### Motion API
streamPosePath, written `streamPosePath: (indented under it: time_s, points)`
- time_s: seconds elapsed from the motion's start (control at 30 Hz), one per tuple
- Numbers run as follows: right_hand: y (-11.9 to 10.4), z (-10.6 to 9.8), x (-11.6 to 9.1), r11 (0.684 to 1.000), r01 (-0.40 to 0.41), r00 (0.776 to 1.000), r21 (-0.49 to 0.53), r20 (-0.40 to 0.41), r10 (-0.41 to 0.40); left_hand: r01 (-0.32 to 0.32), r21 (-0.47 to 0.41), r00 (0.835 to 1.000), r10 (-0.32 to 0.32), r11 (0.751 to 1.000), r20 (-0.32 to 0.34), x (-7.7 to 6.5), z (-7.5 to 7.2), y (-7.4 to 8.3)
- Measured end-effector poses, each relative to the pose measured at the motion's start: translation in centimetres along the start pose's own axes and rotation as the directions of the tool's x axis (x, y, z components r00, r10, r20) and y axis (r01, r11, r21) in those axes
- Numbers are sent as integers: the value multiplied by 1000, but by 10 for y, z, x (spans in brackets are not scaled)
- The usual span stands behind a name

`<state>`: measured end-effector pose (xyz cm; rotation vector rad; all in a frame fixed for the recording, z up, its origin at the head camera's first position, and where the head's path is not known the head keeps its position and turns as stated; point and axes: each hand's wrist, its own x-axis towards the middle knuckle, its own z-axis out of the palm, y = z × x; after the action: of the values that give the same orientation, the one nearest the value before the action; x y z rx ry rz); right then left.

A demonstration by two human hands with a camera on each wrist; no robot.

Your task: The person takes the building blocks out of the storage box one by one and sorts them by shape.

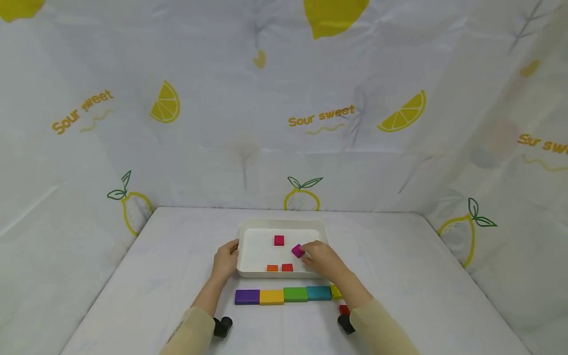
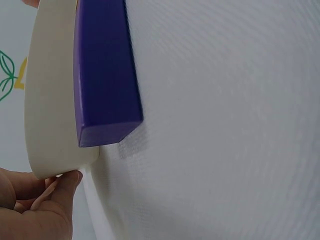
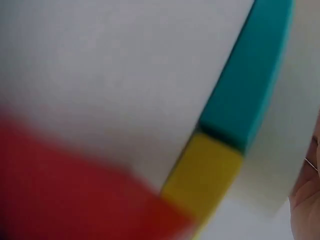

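A white tray [image 1: 284,274] stands on the table, and my left hand [image 1: 226,259] holds it at its left wall. The left wrist view shows curled fingers [image 2: 67,192] right at the tray's end wall [image 2: 52,100]. Over the right part of the tray, my right hand [image 1: 324,259] pinches a magenta block [image 1: 298,251] between thumb and fingertips; the block looks tilted. Inside the tray are a crimson block [image 1: 279,240], an orange block [image 1: 272,268] and a red block [image 1: 287,267]. Only the edge of the right hand [image 3: 306,200] appears in the right wrist view.
Before the tray runs a row of blocks: purple [image 1: 247,297], amber [image 1: 271,297], green [image 1: 295,295], teal [image 1: 318,293] and yellow [image 1: 336,292]. Another red block [image 1: 344,309] lies near the right forearm, partly hidden. A patterned curtain [image 1: 248,123] hangs behind the table.
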<state>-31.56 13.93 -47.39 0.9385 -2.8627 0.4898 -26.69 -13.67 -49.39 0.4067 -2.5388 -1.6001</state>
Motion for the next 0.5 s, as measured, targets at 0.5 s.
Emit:
streamPosePath:
  time_s: [0.5]
  points:
    - [-12, 8, 9, 990, 126, 992, -57, 10, -126, 4, -4, 1000, -4, 1000, -5, 2, 0, -3]
